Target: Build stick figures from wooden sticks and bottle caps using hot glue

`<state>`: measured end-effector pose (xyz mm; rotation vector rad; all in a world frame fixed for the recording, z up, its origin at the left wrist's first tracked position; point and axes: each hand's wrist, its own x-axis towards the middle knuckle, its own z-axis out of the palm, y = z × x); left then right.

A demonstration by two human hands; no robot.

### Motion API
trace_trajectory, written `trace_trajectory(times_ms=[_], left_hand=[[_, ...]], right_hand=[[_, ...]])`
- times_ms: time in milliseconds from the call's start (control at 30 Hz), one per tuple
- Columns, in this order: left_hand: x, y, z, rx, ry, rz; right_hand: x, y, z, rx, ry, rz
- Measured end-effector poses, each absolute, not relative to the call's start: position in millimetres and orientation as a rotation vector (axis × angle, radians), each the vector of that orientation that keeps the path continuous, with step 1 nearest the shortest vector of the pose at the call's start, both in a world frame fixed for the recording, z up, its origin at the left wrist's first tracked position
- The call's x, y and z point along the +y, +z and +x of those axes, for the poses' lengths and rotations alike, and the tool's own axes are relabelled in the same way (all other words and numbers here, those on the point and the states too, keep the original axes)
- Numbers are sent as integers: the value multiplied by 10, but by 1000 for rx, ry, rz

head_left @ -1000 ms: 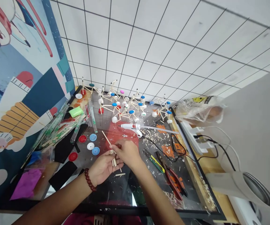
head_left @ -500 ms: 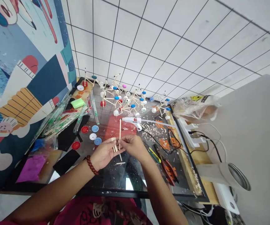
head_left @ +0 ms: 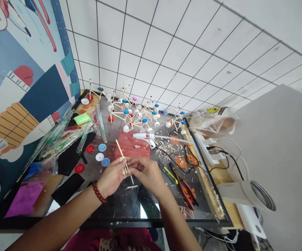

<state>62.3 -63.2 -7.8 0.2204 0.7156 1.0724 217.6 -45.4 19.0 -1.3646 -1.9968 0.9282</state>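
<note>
My left hand [head_left: 112,178], with a red bead bracelet on its wrist, is closed around several short wooden sticks [head_left: 124,170]. A longer wooden stick [head_left: 119,148] slants through the same grip, its upper end past the thumb. Near its lower end a small stick [head_left: 132,187] lies crosswise; whether they are joined I cannot tell. My right hand [head_left: 147,172] meets the left from the right, fingers curled and fingertips pressed together at the short sticks. What sits between those fingertips is hidden. Just beyond the hands, a white glue gun [head_left: 143,136] rests on a red sheet [head_left: 137,150].
Stick figures with coloured caps [head_left: 140,113] stand along the back. Loose caps [head_left: 105,162] and bagged sticks [head_left: 61,139] lie left. Right of my hands are red-handled pliers [head_left: 186,195], a yellow-green cutter [head_left: 170,175], wood chips [head_left: 166,148], a black cable [head_left: 175,164] and a power strip [head_left: 208,148].
The long stick has tipped from upright to leaning left. My right fingers have shifted from it toward the short sticks. The whole view has swung slightly.
</note>
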Motion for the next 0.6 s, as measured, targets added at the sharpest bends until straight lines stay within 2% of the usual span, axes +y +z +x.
trace_trajectory(times_ms=[167, 400, 600], left_hand=[[-614, -92, 624, 699, 988, 160], [-622, -116, 657, 662, 996, 125], [-613, -127, 659, 628, 1021, 140]], right_hand=[[-501, 159, 2309, -2096, 652, -1153], [-476, 32, 2317, -2122, 665, -1051], [-468, -17, 2323, -2256, 492, -1028]])
